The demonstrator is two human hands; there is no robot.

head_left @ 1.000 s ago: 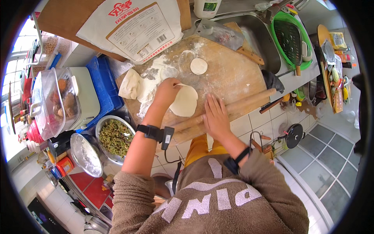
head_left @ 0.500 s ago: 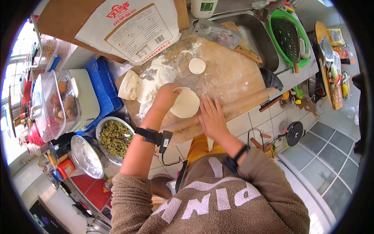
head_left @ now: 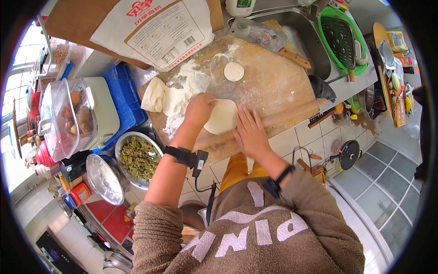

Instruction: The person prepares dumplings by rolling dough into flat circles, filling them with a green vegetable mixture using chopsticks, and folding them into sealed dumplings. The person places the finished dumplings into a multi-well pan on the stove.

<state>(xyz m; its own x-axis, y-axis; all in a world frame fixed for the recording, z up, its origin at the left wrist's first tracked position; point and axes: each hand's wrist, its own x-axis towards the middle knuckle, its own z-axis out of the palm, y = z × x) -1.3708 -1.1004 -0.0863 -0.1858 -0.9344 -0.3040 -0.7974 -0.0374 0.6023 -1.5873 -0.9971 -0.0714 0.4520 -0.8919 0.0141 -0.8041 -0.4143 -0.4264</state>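
A flat round of dough (head_left: 221, 118) lies near the front edge of a floury wooden board (head_left: 278, 91). My left hand (head_left: 199, 110) is closed, pinching the round's upper left edge between thumb and fingers. My right hand (head_left: 251, 132) lies flat with fingers stretched, pressing on a long wooden rolling pin (head_left: 292, 113). The pin runs slantwise along the front of the board; its near part is blurred and partly under my palm. Farther back sits a smaller dough round (head_left: 234, 71). A thick lump of dough (head_left: 153, 94) rests at the board's left, beside loose white flour (head_left: 185, 84).
A cleaver (head_left: 262, 36) lies at the board's back edge by the sink (head_left: 315, 50). At left stand a steel bowl of chopped green filling (head_left: 139, 157), a floury steel bowl (head_left: 105, 180) and a blue crate (head_left: 121, 98). Behind leans a white paper sack (head_left: 159, 36).
The whole view has shifted slightly. My left hand still pinches the round's edge, and my right hand stays flat on the rolling pin, with slight blur.
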